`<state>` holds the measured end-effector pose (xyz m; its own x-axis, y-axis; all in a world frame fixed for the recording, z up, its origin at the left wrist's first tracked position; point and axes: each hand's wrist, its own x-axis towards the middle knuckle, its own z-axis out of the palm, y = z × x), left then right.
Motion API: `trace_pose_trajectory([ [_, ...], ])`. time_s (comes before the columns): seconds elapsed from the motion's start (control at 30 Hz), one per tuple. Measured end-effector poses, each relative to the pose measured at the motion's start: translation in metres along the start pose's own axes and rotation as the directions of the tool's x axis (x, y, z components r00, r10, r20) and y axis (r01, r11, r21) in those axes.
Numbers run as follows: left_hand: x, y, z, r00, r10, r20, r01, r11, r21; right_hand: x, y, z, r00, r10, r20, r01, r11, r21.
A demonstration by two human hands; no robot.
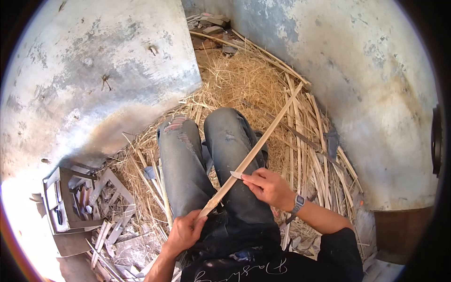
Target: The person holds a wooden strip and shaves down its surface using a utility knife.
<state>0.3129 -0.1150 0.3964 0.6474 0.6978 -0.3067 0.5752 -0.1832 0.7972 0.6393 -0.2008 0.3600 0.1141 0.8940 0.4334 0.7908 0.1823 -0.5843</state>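
Observation:
A long pale bamboo strip [251,156] runs slantwise across my lap, from the lower left up past my right knee. My left hand [184,231] is closed around its lower end, just below a thicker node. In my right hand [270,187] is a small knife [236,175], its short blade lying across the strip. The fingers are wrapped round the knife's handle, which is mostly hidden. A watch circles my right wrist. My legs in worn jeans [183,164] are under the strip.
Curly shavings [244,80] heap up beyond my knees. Several long split strips [300,155] lie along the right wall [376,103]. At the left stand a wooden frame [63,202] and scattered scraps. A pale wall [103,61] rises at the upper left, with rubble [211,23] behind it.

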Motion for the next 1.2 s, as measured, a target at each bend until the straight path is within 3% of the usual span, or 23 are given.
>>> trace_pose_trajectory([
  [0.03, 0.000, 0.000, -0.001, 1.000, 0.001, 0.006, -0.001, 1.000, 0.007, -0.003, -0.003, 0.003, 0.999, -0.013, 0.037, 0.015, 0.999, -0.035],
  [0.2, 0.003, 0.007, 0.002, 1.000, -0.019, 0.012, 0.019, 0.999, -0.028, 0.004, 0.006, 0.012, 0.990, 0.053, -0.131, -0.064, 0.995, -0.075],
  [0.3, 0.002, 0.001, 0.002, 0.996, 0.081, -0.022, -0.081, 0.997, 0.003, -0.006, -0.001, 0.017, 0.996, -0.006, -0.091, 0.002, 0.999, -0.043],
  [0.43, -0.002, 0.002, 0.004, 0.998, 0.052, -0.033, -0.052, 0.999, 0.003, 0.009, 0.014, 0.009, 0.976, 0.161, -0.145, -0.160, 0.987, 0.019],
  [0.57, 0.002, -0.001, 0.001, 0.997, 0.063, -0.037, -0.062, 0.998, 0.014, 0.005, 0.004, 0.006, 0.994, -0.012, -0.109, 0.003, 0.996, -0.086],
  [0.7, 0.000, 0.008, -0.001, 0.999, 0.036, -0.020, -0.036, 0.999, 0.011, 0.026, 0.032, -0.007, 0.970, 0.147, -0.195, -0.153, 0.988, -0.014],
  [0.73, 0.000, 0.004, 0.002, 0.999, 0.041, -0.020, -0.041, 0.999, 0.010, 0.022, 0.026, -0.003, 0.985, 0.048, -0.168, -0.052, 0.998, -0.019],
  [0.77, 0.000, -0.005, 0.005, 0.996, 0.078, -0.045, -0.077, 0.997, 0.025, 0.017, 0.017, -0.003, 0.984, 0.049, -0.174, -0.053, 0.998, -0.023],
  [0.83, 0.001, -0.009, 0.003, 0.991, 0.113, -0.065, -0.110, 0.993, 0.048, 0.006, 0.005, 0.001, 1.000, 0.006, 0.000, -0.006, 1.000, -0.024],
  [0.87, -0.003, -0.006, -0.001, 0.992, 0.109, -0.057, -0.106, 0.993, 0.049, 0.020, 0.027, -0.005, 0.983, -0.109, -0.147, 0.091, 0.988, -0.123],
  [0.9, -0.006, -0.006, -0.002, 0.993, 0.103, -0.052, -0.101, 0.994, 0.046, 0.025, 0.051, -0.015, 0.984, -0.104, -0.145, 0.087, 0.989, -0.118],
  [0.97, -0.007, -0.008, 0.001, 0.989, 0.125, -0.074, -0.118, 0.989, 0.085, 0.031, 0.088, -0.036, 0.906, 0.232, -0.354, -0.267, 0.962, -0.053],
  [1.0, -0.005, -0.008, 0.003, 0.984, 0.151, -0.093, -0.139, 0.982, 0.127, 0.030, 0.072, -0.036, 0.921, 0.275, -0.276, -0.301, 0.952, -0.052],
  [1.03, 0.000, -0.007, 0.006, 0.983, 0.157, -0.099, -0.145, 0.982, 0.125, 0.024, 0.050, -0.028, 0.923, 0.267, -0.279, -0.293, 0.954, -0.057],
  [1.1, 0.000, -0.006, 0.014, 0.920, 0.331, -0.209, -0.253, 0.909, 0.331, 0.017, -0.017, -0.012, 0.995, 0.010, -0.099, -0.006, 0.999, 0.032],
  [1.2, -0.003, -0.012, 0.022, 0.921, 0.329, -0.208, -0.210, 0.870, 0.446, 0.003, -0.007, 0.013, 0.992, 0.046, -0.121, -0.040, 0.998, 0.052],
])
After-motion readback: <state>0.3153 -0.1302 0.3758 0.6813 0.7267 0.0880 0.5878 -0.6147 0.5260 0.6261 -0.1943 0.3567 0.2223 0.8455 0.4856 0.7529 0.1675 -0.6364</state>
